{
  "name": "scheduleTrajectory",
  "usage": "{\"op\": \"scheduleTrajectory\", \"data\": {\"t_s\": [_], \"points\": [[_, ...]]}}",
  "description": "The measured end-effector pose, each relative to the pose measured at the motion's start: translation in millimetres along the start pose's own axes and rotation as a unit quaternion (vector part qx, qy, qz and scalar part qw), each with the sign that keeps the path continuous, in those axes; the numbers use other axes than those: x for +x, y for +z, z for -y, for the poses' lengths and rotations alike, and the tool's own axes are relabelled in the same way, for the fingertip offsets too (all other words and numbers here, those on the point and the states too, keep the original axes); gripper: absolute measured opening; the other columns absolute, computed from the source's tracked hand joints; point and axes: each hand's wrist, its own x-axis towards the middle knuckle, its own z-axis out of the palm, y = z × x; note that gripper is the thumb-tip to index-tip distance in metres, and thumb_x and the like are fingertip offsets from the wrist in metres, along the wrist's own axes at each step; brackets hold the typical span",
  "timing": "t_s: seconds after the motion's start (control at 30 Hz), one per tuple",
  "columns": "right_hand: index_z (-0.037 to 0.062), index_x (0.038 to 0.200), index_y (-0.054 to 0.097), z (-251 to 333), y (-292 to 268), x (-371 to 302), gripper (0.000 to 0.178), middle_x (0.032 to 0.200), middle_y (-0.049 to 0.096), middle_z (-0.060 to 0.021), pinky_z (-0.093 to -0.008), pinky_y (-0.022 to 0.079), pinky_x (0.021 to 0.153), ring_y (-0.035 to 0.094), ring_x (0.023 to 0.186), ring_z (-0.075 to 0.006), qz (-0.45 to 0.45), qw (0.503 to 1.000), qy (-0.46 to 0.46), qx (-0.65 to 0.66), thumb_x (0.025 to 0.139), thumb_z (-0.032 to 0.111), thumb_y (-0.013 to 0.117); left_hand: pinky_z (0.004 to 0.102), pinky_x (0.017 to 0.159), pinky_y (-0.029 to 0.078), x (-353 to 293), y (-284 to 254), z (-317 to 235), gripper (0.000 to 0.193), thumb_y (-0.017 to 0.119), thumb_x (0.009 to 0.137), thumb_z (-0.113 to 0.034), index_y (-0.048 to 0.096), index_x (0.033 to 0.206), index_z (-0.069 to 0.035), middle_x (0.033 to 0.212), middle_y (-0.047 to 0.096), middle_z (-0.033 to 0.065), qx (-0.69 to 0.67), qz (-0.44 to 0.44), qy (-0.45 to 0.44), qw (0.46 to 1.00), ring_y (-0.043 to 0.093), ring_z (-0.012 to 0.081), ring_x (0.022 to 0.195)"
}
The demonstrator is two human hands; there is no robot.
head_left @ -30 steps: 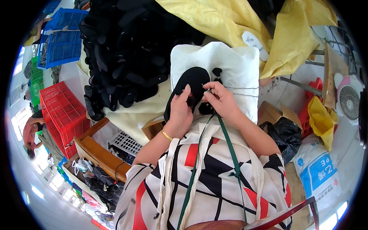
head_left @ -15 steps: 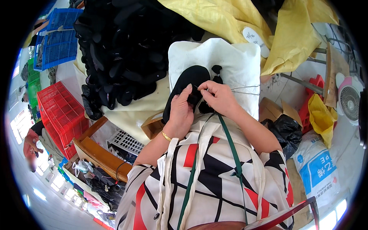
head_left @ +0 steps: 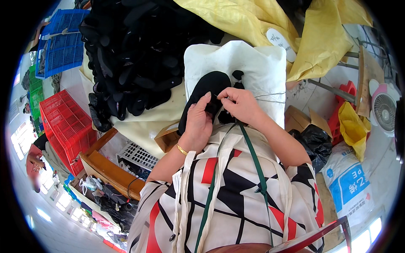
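Note:
My left hand (head_left: 198, 120) grips a black fabric slipper (head_left: 212, 82) by its side, thumb on top, over a white cloth pad (head_left: 253, 63). Right beside that thumb, the fingers of my right hand (head_left: 240, 105) are pinched together on a thin needle (head_left: 216, 96), of which only a short bright sliver shows. Dark thread (head_left: 270, 95) trails off to the right across the pad. Small black pieces (head_left: 238, 76) lie on the pad beyond my right fingers. What my right palm covers is hidden.
A big heap of black slippers (head_left: 135, 55) lies at the far left. Yellow sacking (head_left: 253, 21) with a white sole-shaped piece (head_left: 278, 39) is at the back. Red crate (head_left: 67, 126) and wooden bench edge (head_left: 105, 168) stand left; cardboard box (head_left: 301, 120) and fan (head_left: 383, 107) right.
Both hands hold nearly the same place on the slipper. The view has shifted very slightly; no grip has visibly changed.

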Motion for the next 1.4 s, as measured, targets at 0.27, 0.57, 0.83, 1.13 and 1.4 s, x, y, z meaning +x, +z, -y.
{"op": "scheduleTrajectory", "data": {"t_s": [0.27, 0.57, 0.83, 1.13, 1.4], "points": [[0.0036, 0.1, 0.062, -3.8, 6.7, 0.1, 0.012, 0.075, 0.064, -0.0048, -0.0287, 0.048, 0.059, 0.057, 0.061, -0.0116, -0.002, 1.0, -0.022, 0.017, 0.095, 0.014, 0.06, 0.0304, 0.09, 0.045, -6.2, 0.2, -1.2, 0.016, 0.073, 0.092, -0.018, 0.064, 0.1, -0.009, 0.098, 0.067, 0.0003, 0.002, 0.032, 0.015, 0.999, 0.061, 0.0117, 0.093], [0.0094, 0.105, 0.059, -17.9, 12.1, -3.5, 0.012, 0.081, 0.067, -0.0153, -0.0419, 0.051, 0.062, 0.066, 0.071, -0.0362, -0.049, 0.991, -0.106, -0.062, 0.096, 0.018, 0.058, 0.0311, 0.087, 0.045, -0.4, -2.1, -2.2, 0.015, 0.072, 0.091, -0.016, 0.061, 0.097, -0.008, 0.095, 0.066, 0.0006, 0.004, 0.021, 0.005, 1.0, 0.06, 0.0123, 0.09], [0.0105, 0.106, 0.058, -28.2, 21.4, -3.8, 0.012, 0.077, 0.065, -0.0151, -0.0433, 0.051, 0.061, 0.066, 0.07, -0.037, -0.072, 0.986, -0.137, -0.068, 0.096, 0.017, 0.059, 0.0299, 0.085, 0.045, 8.9, -8.7, 0.3, 0.015, 0.073, 0.089, -0.016, 0.06, 0.092, -0.01, 0.092, 0.065, -0.0001, 0.002, 0.003, -0.005, 1.0, 0.06, 0.0116, 0.088], [0.0055, 0.107, 0.054, -2.7, 13.1, 16.8, 0.015, 0.077, 0.064, -0.0139, -0.038, 0.052, 0.064, 0.063, 0.066, -0.0319, -0.027, 0.999, -0.036, -0.023, 0.095, 0.013, 0.059, 0.0288, 0.082, 0.047, -4.6, -2.6, 7.5, 0.008, 0.065, 0.096, -0.015, 0.068, 0.098, -0.007, 0.09, 0.067, 0.0001, 0.017, 0.057, 0.018, 0.998, 0.06, 0.0111, 0.086], [0.0086, 0.101, 0.062, 4.4, 7.7, 19.6, 0.011, 0.09, 0.062, -0.0104, -0.037, 0.052, 0.072, 0.063, 0.083, -0.0296, -0.07, 0.964, -0.194, -0.17, 0.093, 0.016, 0.063, 0.0295, 0.08, 0.044, -0.4, -16.4, 16.5, 0.016, 0.063, 0.096, -0.019, 0.069, 0.097, -0.005, 0.093, 0.067, 0.0023, 0.055, 0.086, 0.038, 0.994, 0.059, 0.0122, 0.089]]}}
